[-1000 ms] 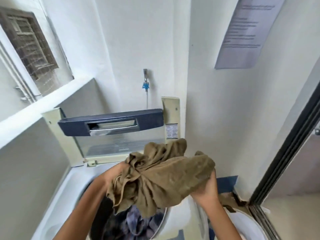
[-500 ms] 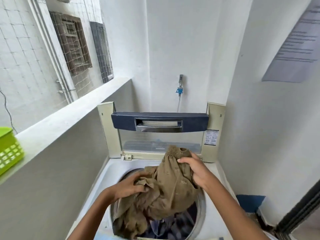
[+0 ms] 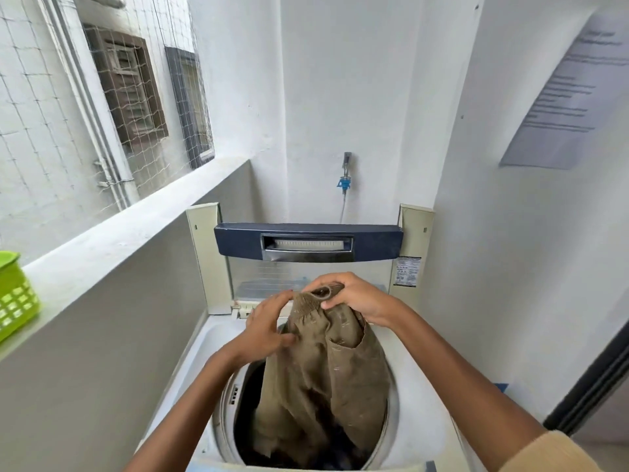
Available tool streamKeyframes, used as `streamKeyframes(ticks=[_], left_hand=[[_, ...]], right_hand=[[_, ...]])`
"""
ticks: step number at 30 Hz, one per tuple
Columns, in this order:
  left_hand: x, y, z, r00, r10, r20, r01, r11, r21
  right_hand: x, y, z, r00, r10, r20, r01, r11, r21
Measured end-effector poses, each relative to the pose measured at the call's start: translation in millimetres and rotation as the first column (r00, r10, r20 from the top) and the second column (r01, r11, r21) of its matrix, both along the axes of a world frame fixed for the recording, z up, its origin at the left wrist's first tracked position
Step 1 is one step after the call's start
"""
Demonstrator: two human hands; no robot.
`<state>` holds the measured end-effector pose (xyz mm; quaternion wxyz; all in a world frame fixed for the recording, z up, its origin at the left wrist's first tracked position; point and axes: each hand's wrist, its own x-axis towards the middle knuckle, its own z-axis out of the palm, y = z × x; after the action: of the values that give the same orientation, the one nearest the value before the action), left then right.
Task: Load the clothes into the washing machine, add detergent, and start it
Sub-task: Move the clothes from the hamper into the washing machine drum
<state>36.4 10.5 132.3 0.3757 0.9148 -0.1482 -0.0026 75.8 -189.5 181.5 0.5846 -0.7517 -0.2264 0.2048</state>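
Note:
A white top-loading washing machine stands below me with its lid raised against the back wall. An olive-brown garment hangs over the round drum opening, its lower part down inside on darker clothes. My right hand grips the garment's gathered top edge. My left hand presses on the cloth's left side, fingers spread, thumb pinching a fold. No detergent is in view.
A green plastic basket sits on the grey ledge at the left. A tap with a blue fitting is on the back wall. White walls close in at the right, with a posted notice.
The bunched garment has come down from chest height and unfolded into the drum opening. My right hand shifted to its top edge and my left moved up beside it.

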Motion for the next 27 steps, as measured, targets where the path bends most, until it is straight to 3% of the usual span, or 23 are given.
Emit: streamKeyframes(ticks=[2,4,6,9,11,13,15,18,20,22,25,27], left_hand=[[3,9,-4,0.998,0.029,-0.049,-0.021,0.986,0.168],[4,21,-13,0.976,-0.022,-0.216,0.090,0.947,0.307],[0,33,-28,0.906,-0.101,-0.411,0.226,0.937,0.268],[-12,47,-54,0.820,-0.076,-0.567,0.207,0.964,0.170],[-13,56,-67,0.815,0.007,-0.579,0.082,0.988,0.128],[-10,64,-71,0.831,0.118,-0.544,-0.088,0.993,0.081],[-5,69,-69,0.874,0.292,-0.388,-0.287,0.955,0.071],[3,72,-66,0.849,0.506,-0.151,-0.505,0.862,0.050],[6,66,-67,0.817,0.558,-0.146,-0.568,0.822,-0.038],[7,56,-69,0.801,0.557,-0.221,-0.590,0.797,-0.131],[7,37,-75,0.839,0.434,-0.328,-0.503,0.848,-0.168],[7,27,-80,0.864,0.383,-0.327,-0.434,0.896,-0.098]], right_hand=[[0,-4,3,0.998,-0.003,0.059,0.005,1.000,-0.025],[1,-10,4,0.997,-0.046,0.069,0.045,0.999,0.023],[2,-14,4,0.993,-0.114,0.034,0.109,0.986,0.123],[4,-24,4,0.977,-0.207,-0.052,0.213,0.944,0.250],[4,-30,0,0.967,-0.241,-0.085,0.255,0.930,0.263],[2,-34,-8,0.952,-0.303,-0.048,0.307,0.934,0.181],[5,-40,-22,0.899,-0.419,0.128,0.424,0.906,-0.011],[15,-48,-48,0.781,-0.458,0.424,0.600,0.739,-0.307],[16,-49,-65,0.760,-0.508,0.406,0.645,0.665,-0.376],[15,-47,-83,0.759,-0.548,0.350,0.650,0.658,-0.380],[9,-45,-110,0.815,-0.540,0.209,0.573,0.700,-0.426],[3,-50,-123,0.877,-0.465,0.123,0.459,0.734,-0.501]])
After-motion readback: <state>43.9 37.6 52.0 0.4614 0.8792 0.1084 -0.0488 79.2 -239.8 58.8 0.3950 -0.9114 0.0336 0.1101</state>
